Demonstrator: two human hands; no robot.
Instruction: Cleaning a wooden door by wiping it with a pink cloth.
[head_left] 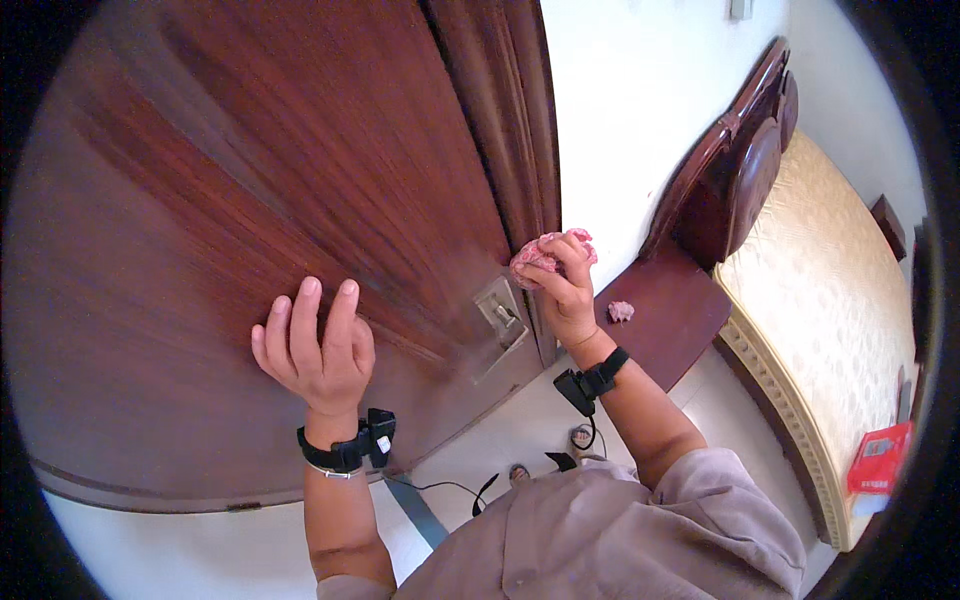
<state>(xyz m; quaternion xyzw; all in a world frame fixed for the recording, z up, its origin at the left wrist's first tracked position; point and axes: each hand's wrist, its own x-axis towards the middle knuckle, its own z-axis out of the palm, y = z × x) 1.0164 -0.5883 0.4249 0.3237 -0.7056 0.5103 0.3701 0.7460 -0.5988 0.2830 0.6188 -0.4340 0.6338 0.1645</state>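
Note:
A tall dark brown wooden door fills the left and middle of the head view. Against its surface, fingers spread, lies my left hand, holding nothing. My right hand grips a crumpled pink and red patterned cloth and holds it at the door frame. Just below and left of the cloth is the metal latch plate with a handle. Black straps with small devices circle both wrists.
Right of the frame stands a brown wooden side table bearing a small crumpled pinkish item. Beyond it is a bed with a cream mattress and dark headboard. A red box lies on the bed's near end. Thin cables hang near my feet.

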